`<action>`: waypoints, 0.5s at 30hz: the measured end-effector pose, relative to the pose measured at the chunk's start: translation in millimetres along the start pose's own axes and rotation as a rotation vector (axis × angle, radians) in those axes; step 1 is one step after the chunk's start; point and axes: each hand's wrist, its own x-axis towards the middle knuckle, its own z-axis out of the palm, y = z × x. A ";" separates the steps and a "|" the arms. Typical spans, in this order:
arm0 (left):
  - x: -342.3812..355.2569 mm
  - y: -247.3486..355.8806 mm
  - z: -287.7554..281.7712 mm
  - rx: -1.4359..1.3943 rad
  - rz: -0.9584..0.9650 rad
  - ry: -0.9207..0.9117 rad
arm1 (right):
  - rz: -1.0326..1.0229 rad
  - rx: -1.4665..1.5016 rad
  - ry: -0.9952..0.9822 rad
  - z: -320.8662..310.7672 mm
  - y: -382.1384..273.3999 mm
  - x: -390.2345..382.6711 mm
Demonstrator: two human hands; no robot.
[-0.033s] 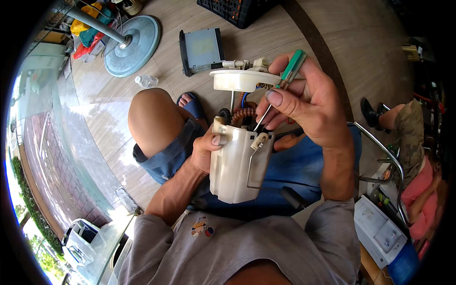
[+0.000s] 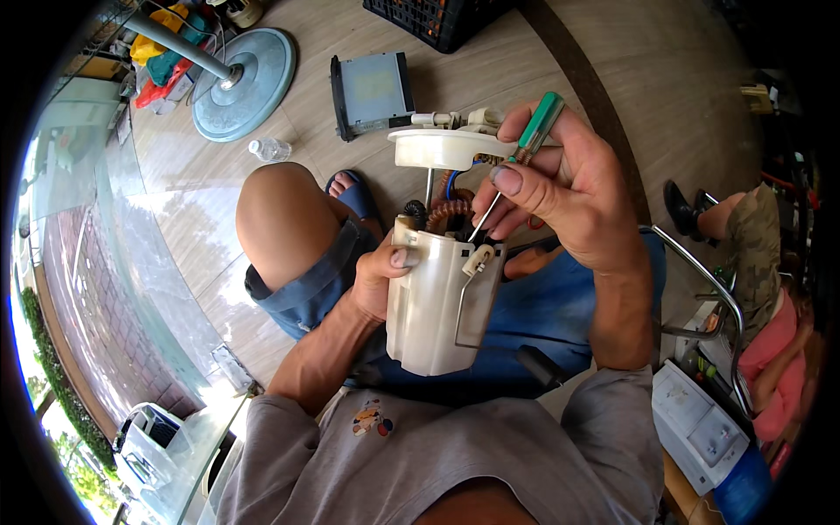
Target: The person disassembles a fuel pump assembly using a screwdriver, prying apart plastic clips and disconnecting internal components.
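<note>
My left hand [image 2: 381,280] is closed on the side of a cream plastic cylindrical housing [image 2: 429,315], held over my lap. A white round flange [image 2: 433,150] with fittings stands above it on a metal rod, with brown corrugated hoses [image 2: 451,210] and blue wire between. My right hand [image 2: 573,201] grips a screwdriver [image 2: 542,121] with a green handle; its shaft angles down to the housing's upper rim. Some right fingertips are at the gap below the flange; what they touch is unclear. A wire arm with a black float [image 2: 542,366] hangs off the housing.
Beyond my knees lie a silver electronic box [image 2: 367,87], plastic bottle [image 2: 269,150], black crate [image 2: 437,19] and round pedestal base [image 2: 243,96]. At right, another person [image 2: 751,227] sits near a tubular metal chair frame [image 2: 735,315] and white plastic case [image 2: 700,424]. A glass table [image 2: 188,455] is lower left.
</note>
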 end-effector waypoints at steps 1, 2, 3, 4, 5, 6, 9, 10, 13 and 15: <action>-1.2 -1.0 -2.3 0.013 0.002 0.021 | 0.000 -0.001 -0.002 -0.3 0.5 0.7; -2.0 -1.4 -3.7 0.025 0.004 0.042 | -0.001 -0.004 -0.005 -1.2 0.9 1.5; -1.3 -1.6 -3.0 0.023 0.005 0.042 | 0.000 -0.007 -0.007 -1.7 1.6 2.2; 0.0 -1.8 -1.2 0.030 0.016 0.032 | 0.002 -0.008 -0.008 -1.6 2.0 3.4; 0.5 -1.9 -0.5 0.037 0.027 0.022 | 0.007 -0.024 0.003 -1.5 2.3 4.7; -0.4 -1.2 -1.3 0.036 0.028 0.023 | 0.011 -0.040 0.015 -1.3 2.6 5.6; -3.4 0.7 -3.3 -0.018 -0.042 0.042 | 0.020 -0.023 0.041 0.5 7.5 7.4; -3.6 0.8 -3.0 -0.016 -0.042 0.035 | 0.022 -0.026 0.040 1.6 8.5 7.8; -4.9 3.7 2.8 -0.028 -0.035 0.046 | 0.026 -0.042 0.076 4.0 9.0 8.8; -5.6 4.8 3.6 -0.042 -0.026 0.063 | 0.033 -0.086 0.084 4.9 5.7 10.0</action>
